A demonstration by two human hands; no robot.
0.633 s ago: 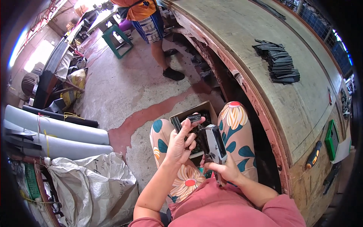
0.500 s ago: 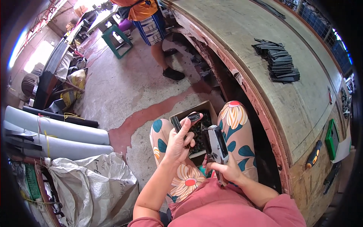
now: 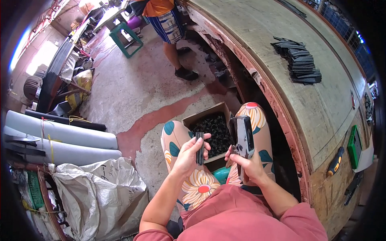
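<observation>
My left hand [image 3: 187,156] is closed round a short black ribbed strap [image 3: 200,150], which stands upright between thumb and fingers. To its right, my right hand [image 3: 250,164] grips a grey-and-black hand stapler [image 3: 243,135] with worn paint, its head pointing up and away from me. A gap separates the stapler from the strap. Beyond both hands, between my knees, a cardboard box [image 3: 192,118] holds a heap of small black pieces [image 3: 214,125]. Part of a green rounded object [image 3: 220,175] shows below the box, mostly hidden by my legs.
On the wooden table [image 3: 257,44] at right lie a pile of black ribbed strips [image 3: 299,60], a screwdriver [image 3: 335,161] and a green frame [image 3: 354,147]. Grey rolls [image 3: 68,136] and a white sack [image 3: 98,193] are at left. Another person [image 3: 171,36] stands ahead, near a green stool [image 3: 126,40].
The strap, bent into a loop before, now stands straight and compact in my left hand, which has dropped slightly. My right hand has shifted the stapler a little right and upward, farther from the strap.
</observation>
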